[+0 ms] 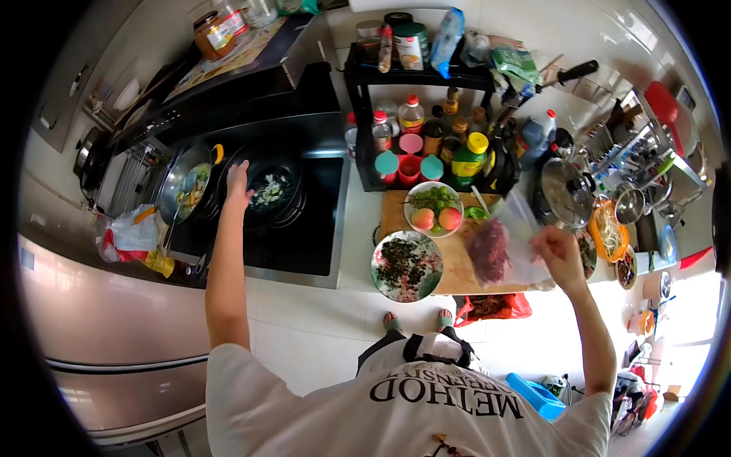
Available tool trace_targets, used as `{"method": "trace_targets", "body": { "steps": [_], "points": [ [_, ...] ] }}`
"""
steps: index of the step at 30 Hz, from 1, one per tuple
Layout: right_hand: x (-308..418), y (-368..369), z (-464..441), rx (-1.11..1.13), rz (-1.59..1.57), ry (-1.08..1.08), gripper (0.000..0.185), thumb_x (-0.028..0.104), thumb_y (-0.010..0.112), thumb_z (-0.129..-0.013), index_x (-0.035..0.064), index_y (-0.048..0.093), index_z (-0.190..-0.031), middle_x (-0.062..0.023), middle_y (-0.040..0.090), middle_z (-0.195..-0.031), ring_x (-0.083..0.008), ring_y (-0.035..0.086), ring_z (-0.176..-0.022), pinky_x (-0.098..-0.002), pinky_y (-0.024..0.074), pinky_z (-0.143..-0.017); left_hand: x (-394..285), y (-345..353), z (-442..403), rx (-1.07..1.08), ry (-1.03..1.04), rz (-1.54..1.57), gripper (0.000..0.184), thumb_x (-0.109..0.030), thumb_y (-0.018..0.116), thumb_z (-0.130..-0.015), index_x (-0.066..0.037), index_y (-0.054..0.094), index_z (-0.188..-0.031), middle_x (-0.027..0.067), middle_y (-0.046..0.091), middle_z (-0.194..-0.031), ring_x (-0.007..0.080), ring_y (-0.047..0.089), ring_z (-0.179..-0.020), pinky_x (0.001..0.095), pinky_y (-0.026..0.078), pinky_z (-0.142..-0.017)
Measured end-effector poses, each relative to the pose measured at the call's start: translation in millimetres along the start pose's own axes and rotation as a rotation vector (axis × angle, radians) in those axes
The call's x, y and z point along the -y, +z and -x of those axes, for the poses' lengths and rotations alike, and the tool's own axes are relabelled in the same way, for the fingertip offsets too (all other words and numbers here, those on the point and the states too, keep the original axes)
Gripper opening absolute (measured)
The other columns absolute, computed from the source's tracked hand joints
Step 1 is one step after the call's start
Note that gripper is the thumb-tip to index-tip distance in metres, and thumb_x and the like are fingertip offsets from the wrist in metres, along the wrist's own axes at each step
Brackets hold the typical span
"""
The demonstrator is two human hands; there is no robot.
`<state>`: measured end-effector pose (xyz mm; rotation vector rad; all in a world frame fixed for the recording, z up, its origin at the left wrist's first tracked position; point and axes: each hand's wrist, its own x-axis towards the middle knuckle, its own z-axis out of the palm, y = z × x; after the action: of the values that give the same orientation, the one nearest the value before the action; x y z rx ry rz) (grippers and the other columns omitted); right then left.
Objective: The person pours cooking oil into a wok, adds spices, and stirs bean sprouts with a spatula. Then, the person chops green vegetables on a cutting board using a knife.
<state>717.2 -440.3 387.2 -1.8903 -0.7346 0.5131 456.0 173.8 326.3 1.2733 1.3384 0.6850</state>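
Note:
My left hand (238,183) is stretched out over the left edge of a dark wok (263,217) on the stove, its fingers extended and nothing visible in them. Chopped pale and green pieces (272,190) lie in the wok. With closed fingers, my right hand (560,255) grips the side of a clear plastic bag (521,221) that holds dark red meat (489,255). The bag rests over the right part of a wooden cutting board (453,266).
Left of the wok is a pan of food (195,186). A bowl with peaches (434,208) and a plate of chopped dark bits (407,266) are at the counter's middle. Behind stands a bottle rack (426,84); right, a lidded pot (565,194) and orange basket (608,231).

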Motion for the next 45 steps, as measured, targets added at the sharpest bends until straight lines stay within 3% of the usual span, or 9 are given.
{"method": "trace_targets", "body": {
  "steps": [4, 8, 10, 11, 16, 20, 26, 30, 45],
  "points": [
    [1.9, 10.0, 1.1, 0.081, 0.066, -0.005, 0.018, 0.008, 0.062, -0.095, -0.0024, 0.058, -0.081, -0.0011, 0.058, -0.073, -0.0085, 0.06, -0.069, -0.0246, 0.0495, -0.063, -2.1, 61.3, 130.3, 0.542, 0.52, 0.016, 0.036, -0.016, 0.062, -0.094, -0.006, 0.058, -0.129, 0.0062, 0.063, -0.125, 0.0149, 0.057, -0.117, 0.0268, 0.041, -0.101],
    [-18.2, 20.7, 0.5, 0.151, 0.097, -0.04, 0.016, 0.008, 0.061, -0.095, -0.0058, 0.063, -0.088, -0.0049, 0.064, -0.078, -0.0104, 0.063, -0.072, -0.0258, 0.0518, -0.065, 15.1, 135.8, 281.4, 0.983, 0.74, -0.17, 0.027, -0.006, 0.062, -0.092, -0.003, 0.064, -0.118, 0.0067, 0.062, -0.122, 0.0132, 0.057, -0.112, 0.0284, 0.046, -0.097],
    [-37.6, 32.1, 0.8, 0.135, 0.064, -0.121, 0.014, 0.006, 0.061, -0.094, -0.0065, 0.064, -0.091, -0.0067, 0.066, -0.08, -0.0128, 0.064, -0.072, -0.027, 0.0538, -0.066, 38.7, 167.7, 319.7, 1.084, 0.61, -0.101, 0.017, -0.007, 0.061, -0.095, -0.001, 0.064, -0.11, 0.0065, 0.064, -0.111, 0.0113, 0.061, -0.103, 0.0258, 0.05, -0.088],
    [-43.6, 38.8, 2.4, 0.119, 0.066, -0.146, 0.011, 0.003, 0.059, -0.093, -0.0064, 0.065, -0.091, -0.0081, 0.068, -0.079, -0.014, 0.065, -0.071, -0.0284, 0.0552, -0.067, 57.9, 183.4, 330.3, 1.089, 0.34, -0.03, 0.014, -0.012, 0.059, -0.097, -0.001, 0.061, -0.106, 0.0064, 0.064, -0.104, 0.0109, 0.064, -0.093, 0.026, 0.052, -0.084],
    [-100.0, 80.5, 20.0, 0.025, -0.004, -0.166, 0.009, 0.004, 0.063, -0.085, -0.0023, 0.068, -0.088, -0.0144, 0.066, -0.077, -0.023, 0.064, -0.066, -0.0338, 0.0507, -0.061, 136.7, 250.2, 364.5, 0.93, -0.015, 0.136, 0.025, -0.026, 0.065, -0.095, -0.004, 0.056, -0.102, 0.0034, 0.06, -0.09, 0.0119, 0.063, -0.081, 0.0261, 0.056, -0.065],
    [-125.5, 92.0, 35.8, 0.062, -0.147, -0.123, 0.016, 0.005, 0.063, -0.087, -0.0037, 0.067, -0.1, -0.0165, 0.066, -0.09, -0.0246, 0.066, -0.073, -0.0339, 0.0536, -0.068, 180.7, 268.4, 381.6, 0.839, -0.05, -0.121, 0.029, -0.029, 0.069, -0.091, -0.005, 0.055, -0.099, 0.0036, 0.06, -0.089, 0.0127, 0.064, -0.078, 0.0265, 0.056, -0.065],
    [-141.1, 81.7, 33.0, 0.079, -0.365, -0.002, 0.018, 0.009, 0.059, -0.092, -0.0033, 0.067, -0.102, -0.0109, 0.067, -0.089, -0.0215, 0.067, -0.08, -0.0332, 0.0551, -0.076, 183.7, 264.5, 391.8, 0.844, -0.117, 0.22, 0.021, -0.018, 0.064, -0.095, 0.0, 0.058, -0.103, 0.0079, 0.066, -0.098, 0.0144, 0.065, -0.084, 0.0296, 0.056, -0.078],
    [-125.2, 78.0, 31.8, 0.095, -0.246, 0.001, 0.023, 0.016, 0.07, -0.087, -0.0009, 0.068, -0.102, -0.0102, 0.068, -0.096, -0.0167, 0.066, -0.089, -0.0315, 0.0561, -0.077, 180.8, 263.8, 392.4, 0.825, -0.143, 0.164, 0.02, -0.019, 0.064, -0.096, 0.0, 0.059, -0.1, 0.0072, 0.066, -0.095, 0.0128, 0.065, -0.083, 0.0279, 0.055, -0.078],
    [-108.3, 78.9, 33.9, 0.043, -0.143, 0.002, 0.021, 0.01, 0.075, -0.078, -0.0035, 0.069, -0.093, -0.0151, 0.067, -0.093, -0.0252, 0.068, -0.08, -0.033, 0.0563, -0.074, 182.4, 255.6, 390.3, 0.823, -0.065, 0.204, 0.02, -0.016, 0.065, -0.094, 0.003, 0.068, -0.097, 0.0069, 0.069, -0.088, 0.0113, 0.065, -0.077, 0.0259, 0.056, -0.072]
  ]
}}
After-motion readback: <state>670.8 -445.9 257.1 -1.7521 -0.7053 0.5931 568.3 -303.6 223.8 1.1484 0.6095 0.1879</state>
